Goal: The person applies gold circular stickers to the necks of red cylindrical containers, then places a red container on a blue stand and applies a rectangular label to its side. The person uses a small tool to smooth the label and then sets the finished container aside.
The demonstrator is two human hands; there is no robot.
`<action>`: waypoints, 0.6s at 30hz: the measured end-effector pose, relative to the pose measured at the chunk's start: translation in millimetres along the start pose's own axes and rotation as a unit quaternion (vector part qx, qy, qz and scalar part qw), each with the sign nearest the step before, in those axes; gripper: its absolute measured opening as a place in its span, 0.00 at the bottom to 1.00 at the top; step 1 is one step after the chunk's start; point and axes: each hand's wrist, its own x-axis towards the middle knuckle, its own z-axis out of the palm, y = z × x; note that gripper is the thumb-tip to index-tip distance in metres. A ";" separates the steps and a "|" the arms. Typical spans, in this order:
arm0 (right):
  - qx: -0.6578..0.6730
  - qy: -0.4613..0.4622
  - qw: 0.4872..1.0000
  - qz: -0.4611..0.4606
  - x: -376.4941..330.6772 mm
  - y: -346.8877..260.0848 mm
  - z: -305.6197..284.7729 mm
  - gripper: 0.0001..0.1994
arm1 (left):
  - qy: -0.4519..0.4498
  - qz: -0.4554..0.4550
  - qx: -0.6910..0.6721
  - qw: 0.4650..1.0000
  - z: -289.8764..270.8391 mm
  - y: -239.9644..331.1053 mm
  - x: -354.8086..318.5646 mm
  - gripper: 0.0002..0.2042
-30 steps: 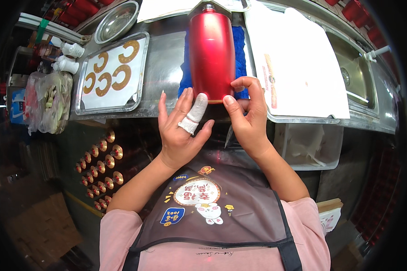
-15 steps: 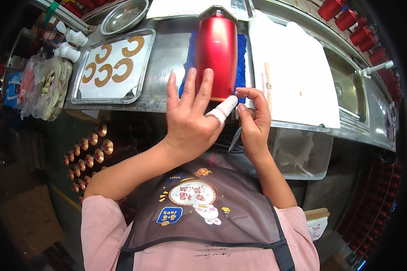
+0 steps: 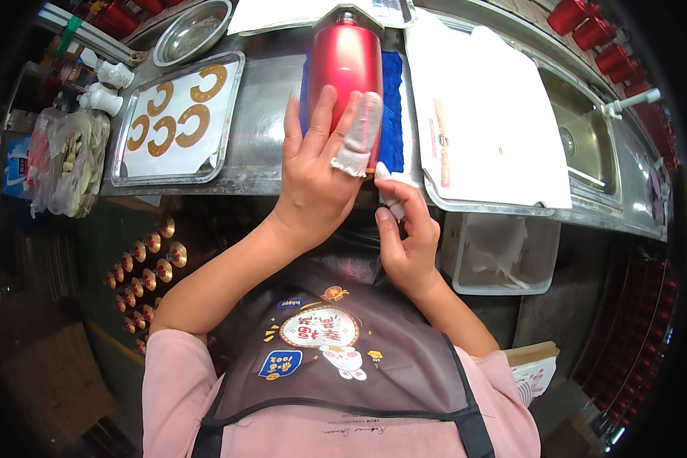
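A glossy red bottle (image 3: 347,61) lies on its side on a blue cloth (image 3: 391,107), its black neck pointing away and its base toward me. My left hand (image 3: 313,172) rests flat on the bottle near the base, fingers stretched. A white fabric sleeve covers its index finger. Beside the base's right edge is my right hand (image 3: 410,233), fingers curled and thumb drawn in. White coverings show on its fingers, one tip touching the base's edge. What lies between those fingers is hidden.
A metal tray (image 3: 233,114) with gold C-shaped pieces on white paper stands left. White sheets (image 3: 488,122) lie right, beside a sink (image 3: 588,133). Plastic bags (image 3: 76,160) and white bottles (image 3: 103,99) sit far left. A translucent bin (image 3: 504,256) is below the counter.
My left index finger has straightened from the base up onto the bottle. My right hand has shifted left and toward me. The whole view has moved slightly.
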 end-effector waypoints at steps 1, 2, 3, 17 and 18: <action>0.007 -0.003 1.000 0.020 -0.3 1.6 0.1 0.18 | 0.019 -0.014 -0.031 0.999 1.6 -1.3 -1.3 0.32; 0.021 -0.010 0.999 0.049 -0.9 2.9 0.0 0.18 | 0.038 -0.030 -0.061 0.997 2.8 -1.9 -3.5 0.34; 0.032 -0.018 0.997 0.072 -1.4 3.8 -0.2 0.18 | 0.062 -0.057 -0.095 0.992 3.1 -3.5 -6.6 0.42; -0.055 -0.039 0.996 0.057 0.0 4.9 -7.7 0.18 | 0.007 -0.179 -0.145 0.973 8.5 -29.3 -43.7 0.32; -0.078 -0.036 0.996 0.012 1.3 2.7 -8.3 0.17 | 0.015 -0.177 -0.138 0.974 9.0 -28.3 -43.3 0.32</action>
